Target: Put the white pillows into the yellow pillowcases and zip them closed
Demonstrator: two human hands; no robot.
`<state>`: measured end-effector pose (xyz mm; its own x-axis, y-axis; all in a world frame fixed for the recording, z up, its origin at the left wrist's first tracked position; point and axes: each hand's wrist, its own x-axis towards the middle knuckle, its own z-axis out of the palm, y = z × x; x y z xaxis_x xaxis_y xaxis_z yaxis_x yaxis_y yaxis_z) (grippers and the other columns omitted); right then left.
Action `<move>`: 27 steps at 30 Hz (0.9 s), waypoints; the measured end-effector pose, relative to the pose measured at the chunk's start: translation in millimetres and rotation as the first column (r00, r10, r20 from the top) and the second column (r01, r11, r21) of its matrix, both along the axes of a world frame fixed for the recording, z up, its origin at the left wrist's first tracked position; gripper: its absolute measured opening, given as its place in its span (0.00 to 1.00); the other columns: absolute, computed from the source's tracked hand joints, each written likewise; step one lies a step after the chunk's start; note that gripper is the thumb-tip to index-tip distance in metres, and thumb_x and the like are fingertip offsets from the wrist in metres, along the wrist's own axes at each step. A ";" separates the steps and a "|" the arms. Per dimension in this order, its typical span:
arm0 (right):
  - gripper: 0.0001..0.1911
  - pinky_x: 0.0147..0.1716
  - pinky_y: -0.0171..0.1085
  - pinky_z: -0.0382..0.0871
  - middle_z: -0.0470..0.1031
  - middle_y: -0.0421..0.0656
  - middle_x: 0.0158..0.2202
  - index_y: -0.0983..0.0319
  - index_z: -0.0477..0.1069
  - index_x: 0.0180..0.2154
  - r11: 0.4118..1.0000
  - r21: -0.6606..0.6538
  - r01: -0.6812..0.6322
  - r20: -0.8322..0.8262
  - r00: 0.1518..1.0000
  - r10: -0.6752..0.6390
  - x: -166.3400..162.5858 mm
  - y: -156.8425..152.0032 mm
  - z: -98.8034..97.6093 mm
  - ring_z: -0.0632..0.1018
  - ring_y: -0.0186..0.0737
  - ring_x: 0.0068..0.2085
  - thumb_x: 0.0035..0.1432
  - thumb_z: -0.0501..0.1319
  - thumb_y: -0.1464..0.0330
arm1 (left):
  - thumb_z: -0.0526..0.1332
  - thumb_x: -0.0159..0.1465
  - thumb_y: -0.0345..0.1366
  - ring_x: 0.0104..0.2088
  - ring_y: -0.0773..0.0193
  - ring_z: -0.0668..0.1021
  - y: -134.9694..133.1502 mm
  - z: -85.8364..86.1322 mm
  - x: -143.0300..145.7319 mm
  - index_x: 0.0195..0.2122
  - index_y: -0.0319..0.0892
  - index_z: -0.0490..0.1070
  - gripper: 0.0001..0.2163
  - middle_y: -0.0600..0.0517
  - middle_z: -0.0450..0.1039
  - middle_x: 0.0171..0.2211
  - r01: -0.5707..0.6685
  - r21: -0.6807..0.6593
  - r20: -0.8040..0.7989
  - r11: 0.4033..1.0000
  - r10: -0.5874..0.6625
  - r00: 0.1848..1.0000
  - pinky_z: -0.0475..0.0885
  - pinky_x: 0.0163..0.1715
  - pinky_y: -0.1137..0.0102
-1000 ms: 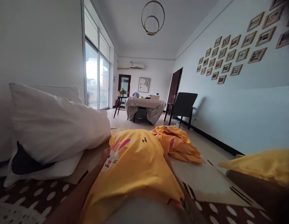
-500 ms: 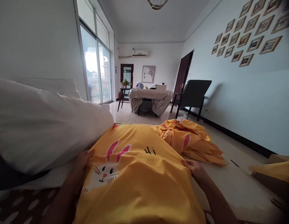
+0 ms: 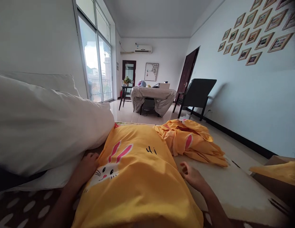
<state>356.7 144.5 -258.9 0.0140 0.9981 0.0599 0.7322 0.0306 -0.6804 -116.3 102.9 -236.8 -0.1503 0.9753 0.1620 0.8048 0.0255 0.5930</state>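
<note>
In the head view, a yellow pillowcase (image 3: 138,177) printed with a rabbit and "Hi" is seen lying filled and plump on the bed (image 3: 233,186), running away from the camera. The left hand (image 3: 89,164) is laid against its left edge, under the overhang of a white pillow (image 3: 42,126); whether its fingers are closed on the cloth cannot be told. The right hand (image 3: 192,175) is held just beside the right edge, fingers loosely curled and spread, with nothing gripped. A crumpled yellow cover (image 3: 190,139) is seen beyond, near the bed's far edge. The step in hand is judged to be the settling of the pillow inside its case. The sides would next need to be smoothed or squared by both hands.
</note>
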 end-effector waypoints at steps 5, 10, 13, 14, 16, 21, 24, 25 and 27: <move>0.30 0.54 0.46 0.65 0.66 0.50 0.59 0.57 0.63 0.59 0.901 0.301 -0.312 -0.110 0.927 0.358 -32.1 -26.4 29.9 0.68 0.49 0.58 0.58 0.54 0.52 | 0.53 0.64 0.47 0.60 0.56 0.66 -21.6 22.2 38.5 0.62 0.48 0.58 0.25 0.49 0.60 0.62 0.272 0.209 0.009 0.939 -0.280 0.960 0.62 0.59 0.62; 0.19 0.52 0.43 0.66 0.76 0.48 0.47 0.59 0.77 0.44 0.844 0.256 -0.472 -0.043 0.866 0.497 -66.6 -40.7 36.1 0.75 0.46 0.49 0.59 0.58 0.55 | 0.57 0.63 0.46 0.51 0.58 0.75 -13.8 13.3 64.0 0.44 0.47 0.77 0.15 0.50 0.76 0.49 0.410 0.169 0.102 0.896 -0.429 0.897 0.67 0.55 0.65; 0.17 0.43 0.41 0.68 0.79 0.46 0.36 0.60 0.78 0.33 0.841 0.354 -0.408 0.009 0.901 0.433 -70.8 -38.1 32.0 0.77 0.43 0.39 0.62 0.55 0.57 | 0.57 0.62 0.45 0.44 0.57 0.77 -10.6 13.4 65.9 0.33 0.47 0.80 0.13 0.50 0.79 0.39 0.362 0.230 0.149 0.903 -0.401 0.904 0.69 0.51 0.64; 0.16 0.42 0.41 0.68 0.79 0.46 0.34 0.59 0.78 0.32 0.833 0.395 -0.388 0.024 0.910 0.413 -70.1 -37.3 30.9 0.77 0.43 0.37 0.62 0.56 0.58 | 0.57 0.61 0.44 0.43 0.57 0.77 -11.8 15.7 65.9 0.31 0.46 0.80 0.13 0.50 0.80 0.37 0.334 0.261 0.151 0.906 -0.380 0.913 0.70 0.50 0.63; 0.14 0.42 0.40 0.68 0.79 0.46 0.33 0.59 0.78 0.32 0.811 0.479 -0.335 0.021 0.928 0.371 -68.1 -37.1 30.3 0.77 0.42 0.36 0.61 0.57 0.60 | 0.57 0.61 0.44 0.41 0.56 0.77 -16.8 22.9 66.2 0.30 0.46 0.80 0.13 0.49 0.79 0.35 0.269 0.320 0.145 0.909 -0.327 0.934 0.71 0.47 0.63; 0.09 0.39 0.38 0.70 0.79 0.46 0.33 0.58 0.77 0.32 0.744 0.602 -0.288 -0.003 0.931 0.364 -66.8 -42.9 36.8 0.78 0.42 0.36 0.60 0.59 0.64 | 0.56 0.62 0.43 0.42 0.58 0.77 -33.4 42.6 68.0 0.29 0.46 0.78 0.13 0.49 0.79 0.35 0.204 0.388 0.121 0.899 -0.269 0.956 0.72 0.46 0.66; 0.06 0.39 0.37 0.70 0.78 0.45 0.34 0.58 0.75 0.32 0.703 0.632 -0.327 0.011 0.910 0.414 -64.2 -48.3 42.6 0.77 0.41 0.37 0.59 0.59 0.68 | 0.54 0.64 0.41 0.46 0.58 0.76 -39.2 46.9 68.1 0.29 0.45 0.76 0.13 0.48 0.78 0.37 0.211 0.453 0.089 0.866 -0.280 0.956 0.72 0.48 0.66; 0.06 0.39 0.36 0.70 0.78 0.45 0.34 0.58 0.75 0.33 0.698 0.637 -0.327 0.003 0.906 0.423 -61.9 -49.9 44.0 0.77 0.41 0.37 0.59 0.59 0.68 | 0.53 0.65 0.40 0.49 0.57 0.75 -39.9 46.6 68.0 0.29 0.45 0.74 0.13 0.48 0.78 0.40 0.228 0.458 0.066 0.859 -0.289 0.955 0.71 0.50 0.66; 0.06 0.40 0.36 0.69 0.77 0.45 0.34 0.58 0.74 0.33 0.715 0.631 -0.300 -0.047 0.906 0.421 -55.7 -51.8 45.2 0.76 0.41 0.38 0.60 0.58 0.68 | 0.51 0.66 0.39 0.55 0.56 0.71 -39.4 43.7 68.4 0.29 0.44 0.72 0.13 0.47 0.75 0.48 0.285 0.438 0.013 0.853 -0.323 0.946 0.68 0.54 0.65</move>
